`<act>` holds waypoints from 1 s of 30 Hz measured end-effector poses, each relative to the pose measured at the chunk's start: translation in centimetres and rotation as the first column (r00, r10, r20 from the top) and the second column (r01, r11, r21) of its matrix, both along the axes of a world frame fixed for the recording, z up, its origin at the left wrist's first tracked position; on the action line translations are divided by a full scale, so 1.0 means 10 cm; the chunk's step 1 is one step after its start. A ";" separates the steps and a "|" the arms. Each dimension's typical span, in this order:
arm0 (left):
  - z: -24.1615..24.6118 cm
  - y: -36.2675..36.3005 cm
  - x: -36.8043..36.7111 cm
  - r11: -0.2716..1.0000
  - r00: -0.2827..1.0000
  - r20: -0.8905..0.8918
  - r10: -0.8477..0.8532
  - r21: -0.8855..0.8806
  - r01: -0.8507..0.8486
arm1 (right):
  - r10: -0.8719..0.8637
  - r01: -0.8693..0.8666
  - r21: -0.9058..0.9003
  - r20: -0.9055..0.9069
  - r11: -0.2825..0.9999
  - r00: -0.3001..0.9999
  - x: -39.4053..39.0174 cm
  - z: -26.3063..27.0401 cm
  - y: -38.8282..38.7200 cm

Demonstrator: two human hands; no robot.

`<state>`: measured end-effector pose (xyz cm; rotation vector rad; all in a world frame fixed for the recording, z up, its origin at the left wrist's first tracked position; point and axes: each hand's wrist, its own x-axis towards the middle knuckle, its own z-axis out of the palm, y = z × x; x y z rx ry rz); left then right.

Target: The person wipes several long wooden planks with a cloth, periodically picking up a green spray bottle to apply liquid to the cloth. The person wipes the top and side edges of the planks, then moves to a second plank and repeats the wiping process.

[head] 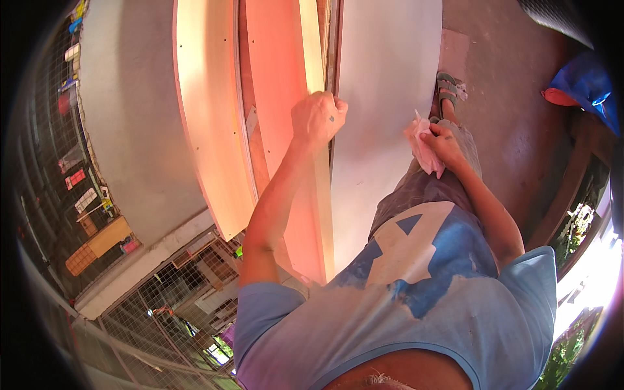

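Note:
My left hand (319, 117) is curled into a fist over a long pink-lit wooden board (287, 146). Nothing shows inside the fist, and I cannot tell whether it touches the board. In my right hand (444, 144) is a crumpled pale cloth or tissue (425, 146), pinched by thumb and fingers in front of my thigh. Between the two hands runs a smooth whitish panel (380, 97). Left of the pink-lit board, a pale wooden board (209, 112) with small dark holes lies roughly parallel to it.
A grey wall-like surface (146, 122) is on the left. Wire mesh (146, 302) stands in front of assorted stored items at lower left. A blue plastic bag or sheet (585, 83) is at the upper right. My sandalled foot (447, 95) is on the concrete floor (507, 126).

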<state>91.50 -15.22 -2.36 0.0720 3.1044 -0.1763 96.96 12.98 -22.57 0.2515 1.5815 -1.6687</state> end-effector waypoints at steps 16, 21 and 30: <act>-0.26 -0.30 0.24 0.846 0.873 -0.180 0.454 0.395 -0.359 | -0.145 -0.008 -0.310 -0.466 0.951 0.873 -2.44 1.27 -2.15; -0.18 -0.11 1.26 0.679 0.839 -0.084 0.538 0.632 -0.373 | -0.433 0.541 -0.297 -0.891 0.787 0.140 -2.13 0.74 -3.03; -0.10 -0.15 1.65 0.527 0.806 0.108 0.582 0.704 -0.475 | -0.124 0.026 -0.122 -0.938 0.992 0.322 -0.31 1.13 -2.50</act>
